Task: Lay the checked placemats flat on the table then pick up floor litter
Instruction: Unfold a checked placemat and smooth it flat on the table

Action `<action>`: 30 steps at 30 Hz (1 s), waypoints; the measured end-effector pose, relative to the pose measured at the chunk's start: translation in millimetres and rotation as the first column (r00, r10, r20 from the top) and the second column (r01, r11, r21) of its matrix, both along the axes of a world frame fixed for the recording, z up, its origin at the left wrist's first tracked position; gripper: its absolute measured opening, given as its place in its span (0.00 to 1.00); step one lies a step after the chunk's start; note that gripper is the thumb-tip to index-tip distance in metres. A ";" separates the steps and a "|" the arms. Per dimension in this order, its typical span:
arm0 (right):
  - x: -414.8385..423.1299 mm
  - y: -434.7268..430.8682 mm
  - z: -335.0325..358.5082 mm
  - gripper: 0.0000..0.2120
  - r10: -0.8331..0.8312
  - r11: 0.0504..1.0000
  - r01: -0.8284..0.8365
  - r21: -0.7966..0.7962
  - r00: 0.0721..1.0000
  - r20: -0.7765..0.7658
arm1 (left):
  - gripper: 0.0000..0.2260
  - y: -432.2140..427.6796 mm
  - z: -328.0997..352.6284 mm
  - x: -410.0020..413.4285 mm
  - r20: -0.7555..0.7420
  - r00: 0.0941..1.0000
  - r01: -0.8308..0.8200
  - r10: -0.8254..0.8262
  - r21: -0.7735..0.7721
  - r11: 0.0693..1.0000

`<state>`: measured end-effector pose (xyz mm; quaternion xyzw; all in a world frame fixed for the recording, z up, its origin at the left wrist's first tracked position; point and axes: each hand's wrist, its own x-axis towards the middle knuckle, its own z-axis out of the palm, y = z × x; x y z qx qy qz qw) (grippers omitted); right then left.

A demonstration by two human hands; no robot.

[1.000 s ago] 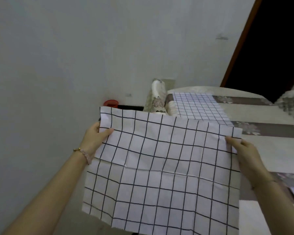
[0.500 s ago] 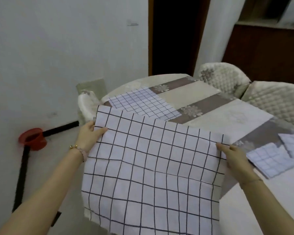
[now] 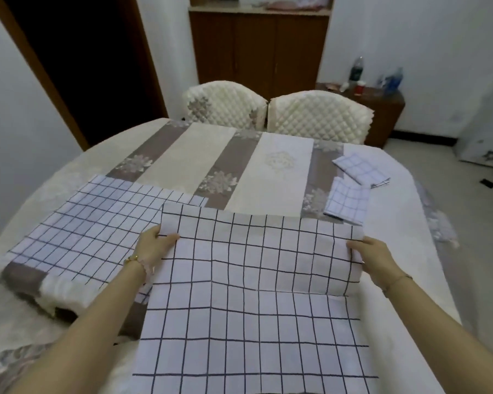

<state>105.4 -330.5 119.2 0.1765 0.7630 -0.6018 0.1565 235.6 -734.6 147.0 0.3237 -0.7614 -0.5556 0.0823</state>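
I hold a white checked placemat (image 3: 256, 302) spread out over the near side of the table (image 3: 276, 166). My left hand (image 3: 154, 245) pinches its upper left corner and my right hand (image 3: 373, 257) grips its upper right corner. The cloth droops toward me with a crease across its middle. A second checked placemat (image 3: 91, 228) lies flat on the table to the left, its right edge partly under the held one. Two folded checked placemats (image 3: 359, 169) (image 3: 346, 204) rest at the table's right side.
Two quilted cream chairs (image 3: 225, 106) (image 3: 319, 115) stand at the far side. Behind them is a brown cabinet (image 3: 259, 49). A low stand with bottles (image 3: 379, 81) is at the right wall. A small dark object (image 3: 487, 183) lies on the floor at right. A dark doorway (image 3: 83, 58) opens at left.
My view has swung right from the wall to the whole table. Both hands kept their grip and carried the placemat over the tabletop, beside the flat one.
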 end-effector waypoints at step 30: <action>17.7 -53.1 -57.4 0.18 0.138 0.799 -0.017 0.601 0.978 -0.156 | 0.15 33.6 -101.2 -72.0 0.151 0.763 0.485 -0.629 -0.777 0.401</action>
